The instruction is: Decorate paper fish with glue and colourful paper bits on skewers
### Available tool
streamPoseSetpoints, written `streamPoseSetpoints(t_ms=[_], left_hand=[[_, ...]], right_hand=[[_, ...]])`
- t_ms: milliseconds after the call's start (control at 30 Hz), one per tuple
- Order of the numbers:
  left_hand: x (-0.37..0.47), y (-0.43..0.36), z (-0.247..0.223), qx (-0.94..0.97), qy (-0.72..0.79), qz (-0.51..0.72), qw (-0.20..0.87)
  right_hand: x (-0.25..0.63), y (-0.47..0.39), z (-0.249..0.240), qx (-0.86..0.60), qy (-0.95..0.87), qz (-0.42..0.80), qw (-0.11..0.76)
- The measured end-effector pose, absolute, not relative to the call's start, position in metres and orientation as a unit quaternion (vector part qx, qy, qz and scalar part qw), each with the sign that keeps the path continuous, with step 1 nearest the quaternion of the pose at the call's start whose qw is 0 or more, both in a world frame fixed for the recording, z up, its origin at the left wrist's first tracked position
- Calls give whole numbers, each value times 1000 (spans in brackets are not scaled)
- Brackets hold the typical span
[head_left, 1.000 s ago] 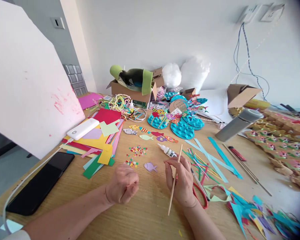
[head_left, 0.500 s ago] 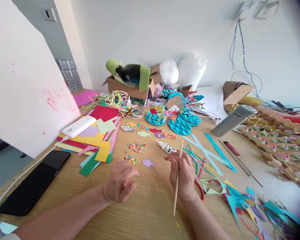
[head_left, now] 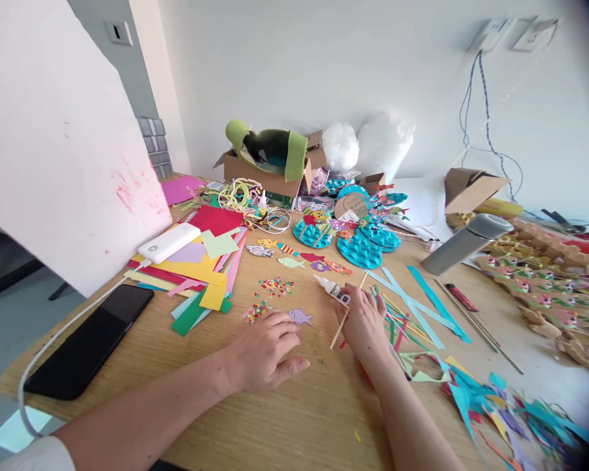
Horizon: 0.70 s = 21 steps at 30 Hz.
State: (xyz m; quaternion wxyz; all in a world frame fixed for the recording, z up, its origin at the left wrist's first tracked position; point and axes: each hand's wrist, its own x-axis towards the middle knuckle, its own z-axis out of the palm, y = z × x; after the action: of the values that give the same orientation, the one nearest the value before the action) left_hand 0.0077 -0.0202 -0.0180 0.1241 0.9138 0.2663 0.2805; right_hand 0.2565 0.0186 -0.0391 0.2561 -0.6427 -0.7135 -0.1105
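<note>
My left hand (head_left: pixel 267 350) rests on the table with fingers spread, its fingertips beside a purple paper fish (head_left: pixel 300 317). A heap of small coloured paper bits (head_left: pixel 258 311) lies just beyond it, and more bits (head_left: pixel 275 286) lie farther back. In my right hand (head_left: pixel 366 320) is a thin wooden stick (head_left: pixel 340 329), slanting across the palm side. That hand's fingers reach the back end of a white glue bottle (head_left: pixel 334 290), which lies with its nozzle pointing left; whether they grip it is hard to tell. Under my right wrist, red-handled scissors are mostly hidden.
Finished paper fish (head_left: pixel 308 258) lie in a group behind the paper bits. Coloured paper sheets (head_left: pixel 211 291), a white power bank (head_left: pixel 169 242) and a black phone (head_left: pixel 89 341) are at left. Paper strips (head_left: pixel 412 301), scraps (head_left: pixel 500 405) and a grey bottle (head_left: pixel 464 245) are at right.
My left hand has opened from a loose curl and moved right, down beside the purple fish. My right hand has lowered onto the glue bottle, the stick tilting in its grip. The view has shifted slightly.
</note>
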Motion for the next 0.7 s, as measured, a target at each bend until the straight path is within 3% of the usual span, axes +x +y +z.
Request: streamPoseSetpoints(t_ms=[700], left_hand=[[11,-20,-21,902,339,244,110]], right_hand=[[263,24,-40,-689,-678,-113,229]])
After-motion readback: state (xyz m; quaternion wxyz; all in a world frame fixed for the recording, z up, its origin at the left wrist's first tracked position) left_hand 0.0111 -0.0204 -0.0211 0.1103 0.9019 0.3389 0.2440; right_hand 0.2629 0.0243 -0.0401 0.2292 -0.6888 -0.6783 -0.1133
